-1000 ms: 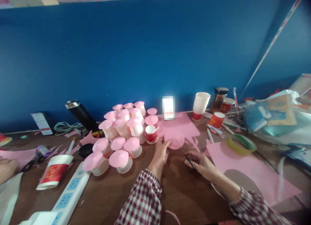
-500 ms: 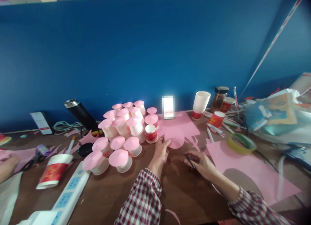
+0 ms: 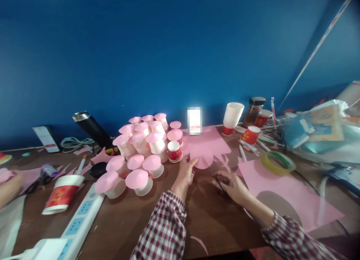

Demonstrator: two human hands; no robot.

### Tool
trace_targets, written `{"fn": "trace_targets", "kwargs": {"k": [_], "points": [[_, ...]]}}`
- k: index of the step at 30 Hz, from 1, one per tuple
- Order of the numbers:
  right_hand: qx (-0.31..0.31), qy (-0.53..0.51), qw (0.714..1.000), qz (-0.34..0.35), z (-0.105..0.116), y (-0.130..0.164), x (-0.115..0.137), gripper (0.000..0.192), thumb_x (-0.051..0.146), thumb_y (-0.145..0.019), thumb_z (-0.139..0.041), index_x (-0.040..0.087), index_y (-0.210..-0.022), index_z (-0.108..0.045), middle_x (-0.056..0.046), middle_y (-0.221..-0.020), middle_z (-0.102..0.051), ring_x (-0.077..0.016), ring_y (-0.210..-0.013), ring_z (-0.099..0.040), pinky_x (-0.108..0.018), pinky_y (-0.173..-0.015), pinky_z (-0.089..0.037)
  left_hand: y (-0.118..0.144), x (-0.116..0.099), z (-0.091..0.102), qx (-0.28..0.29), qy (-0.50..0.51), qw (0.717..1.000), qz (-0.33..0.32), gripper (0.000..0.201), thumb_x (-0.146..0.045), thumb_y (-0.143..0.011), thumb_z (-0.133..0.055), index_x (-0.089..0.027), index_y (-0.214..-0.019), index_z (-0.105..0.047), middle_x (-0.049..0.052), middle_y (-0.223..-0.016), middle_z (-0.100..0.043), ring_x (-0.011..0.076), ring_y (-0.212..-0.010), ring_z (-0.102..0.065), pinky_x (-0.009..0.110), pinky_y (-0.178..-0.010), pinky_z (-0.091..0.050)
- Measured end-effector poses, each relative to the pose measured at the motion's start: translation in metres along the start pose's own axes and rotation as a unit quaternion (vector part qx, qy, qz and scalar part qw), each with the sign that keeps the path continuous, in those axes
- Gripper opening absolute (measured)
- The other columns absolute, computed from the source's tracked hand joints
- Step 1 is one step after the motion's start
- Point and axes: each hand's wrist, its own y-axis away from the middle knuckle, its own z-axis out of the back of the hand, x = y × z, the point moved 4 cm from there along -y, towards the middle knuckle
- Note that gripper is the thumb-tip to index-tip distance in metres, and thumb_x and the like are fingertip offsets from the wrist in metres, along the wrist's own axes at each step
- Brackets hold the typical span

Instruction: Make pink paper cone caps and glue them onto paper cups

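In the middle of the head view, my left hand (image 3: 186,174) pinches the lower left edge of a pink paper circle (image 3: 201,157) between thumb and fingers. Lines run from the circle's centre to its lower right edge. My right hand (image 3: 230,186) is closed round dark-handled scissors (image 3: 220,183), mostly hidden by the fingers, their thin tip close to the circle's lower right edge. Just left of the circle stands a red paper cup (image 3: 174,151) with no paper on top. Beside it, several white cups carry shallow pink paper cones (image 3: 137,178).
A pink sheet (image 3: 209,138) lies behind the circle, a phone (image 3: 195,121) above it. Rightward are stacked cups (image 3: 233,115), a tape roll (image 3: 278,163) and a cut pink sheet (image 3: 305,192). Leftward are a power strip (image 3: 81,218), a tipped flask (image 3: 94,130) and another person's hand (image 3: 11,189).
The scissors' tip has drawn back from the circle's middle to near its edge, and cut lines now show there. My left hand keeps its pinch. The other person's hand has shifted slightly.
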Motion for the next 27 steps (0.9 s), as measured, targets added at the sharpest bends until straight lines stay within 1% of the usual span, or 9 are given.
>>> {"fn": "trace_targets", "kwargs": {"k": [5,11,15,19,23,27], "points": [[-0.004,0.012,1.0,0.001,0.0008,0.0011,-0.0033,0.034,0.046,-0.074,-0.065,0.016,-0.091,-0.061,0.002,-0.058,-0.055,-0.0107,-0.05,-0.049,-0.021,-0.044,-0.038,0.0004,0.0001,0.0005,-0.008,0.01,1.0,0.018,0.041,-0.019,-0.059,-0.075,-0.011,-0.097,-0.062,0.011,-0.093,-0.069,0.0232,-0.091,-0.063,0.036,-0.086,-0.046],[0.003,0.017,1.0,-0.003,0.0006,0.0027,0.0003,0.034,0.047,-0.074,-0.064,0.017,-0.089,-0.061,0.003,-0.055,-0.053,-0.0111,-0.049,-0.05,-0.021,-0.044,-0.041,-0.0004,0.0006,-0.0002,0.008,0.013,1.0,0.022,0.041,-0.021,-0.06,-0.075,-0.012,-0.098,-0.062,0.011,-0.093,-0.069,0.0224,-0.088,-0.064,0.035,-0.084,-0.047],[0.013,-0.011,1.0,-0.003,0.0002,0.0034,0.0044,0.036,0.048,-0.074,-0.065,0.016,-0.089,-0.06,0.003,-0.057,-0.052,-0.0106,-0.049,-0.05,-0.021,-0.045,-0.042,-0.0005,0.0016,0.0,0.001,0.005,1.0,0.025,0.041,-0.022,-0.06,-0.075,-0.012,-0.097,-0.062,0.011,-0.092,-0.069,0.0224,-0.088,-0.064,0.035,-0.084,-0.047],[0.023,-0.022,0.999,-0.01,-0.0004,0.003,0.0033,0.038,0.05,-0.074,-0.064,0.015,-0.089,-0.059,0.003,-0.057,-0.05,-0.01,-0.049,-0.049,-0.021,-0.045,-0.042,0.0001,0.0011,-0.0008,0.004,0.009,1.0,0.023,0.04,-0.021,-0.06,-0.074,-0.012,-0.098,-0.062,0.011,-0.092,-0.069,0.0217,-0.088,-0.064,0.034,-0.084,-0.047],[0.031,-0.064,0.997,-0.02,0.0,0.0015,-0.0003,0.04,0.05,-0.074,-0.065,0.015,-0.092,-0.058,0.004,-0.057,-0.051,-0.0091,-0.048,-0.048,-0.021,-0.044,-0.041,0.0011,0.0011,-0.0013,0.008,0.024,0.999,0.029,0.039,-0.021,-0.062,-0.073,-0.013,-0.098,-0.062,0.009,-0.091,-0.068,0.0191,-0.083,-0.064,0.032,-0.079,-0.048],[0.033,-0.09,0.995,-0.037,0.001,0.0011,-0.0018,0.043,0.052,-0.072,-0.065,0.014,-0.093,-0.058,0.004,-0.056,-0.051,-0.0088,-0.046,-0.047,-0.021,-0.043,-0.041,0.0012,0.0029,-0.0012,0.019,0.018,0.999,0.037,0.039,-0.023,-0.062,-0.074,-0.014,-0.098,-0.062,0.008,-0.092,-0.068,0.0177,-0.078,-0.064,0.031,-0.074,-0.049]]}}
